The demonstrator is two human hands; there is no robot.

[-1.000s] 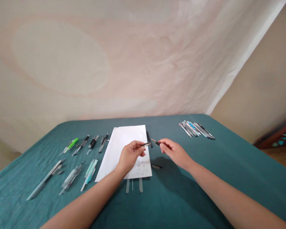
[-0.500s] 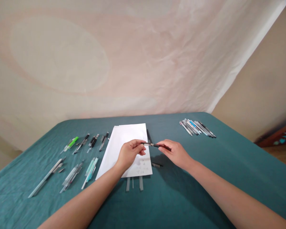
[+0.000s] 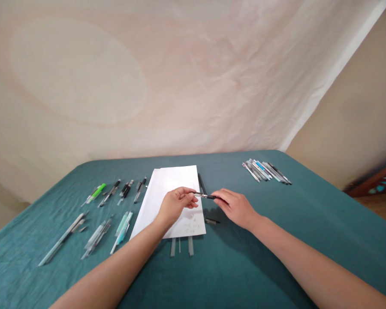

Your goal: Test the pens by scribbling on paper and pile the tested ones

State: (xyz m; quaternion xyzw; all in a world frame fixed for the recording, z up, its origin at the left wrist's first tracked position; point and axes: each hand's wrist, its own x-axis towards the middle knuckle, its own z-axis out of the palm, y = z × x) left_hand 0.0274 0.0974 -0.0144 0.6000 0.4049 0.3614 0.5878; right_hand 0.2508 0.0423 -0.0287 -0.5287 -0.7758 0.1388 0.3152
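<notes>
Both hands hold a dark pen (image 3: 207, 196) level above the right edge of a white sheet of paper (image 3: 173, 176). My left hand (image 3: 176, 204) pinches its thin, lighter end between thumb and fingers. Around the black end, my right hand (image 3: 234, 207) is closed, hiding part of it. On the cloth below lies a short black pen cap or pen part (image 3: 212, 221). Just behind the hands, a black pen piece (image 3: 201, 183) rests along the paper's right edge. Small scribbles mark the paper's lower right corner.
At left lie small groups of pen parts, among them a green one (image 3: 98, 190), teal ones (image 3: 123, 229) and clear ones (image 3: 97, 238). A row of several pens (image 3: 266, 171) lies at the back right. Clear tubes (image 3: 190, 246) stick out under the paper's near edge, on a green cloth (image 3: 260, 274).
Hardly anything differs. My right hand has shifted very slightly left, and the pen stays between both hands.
</notes>
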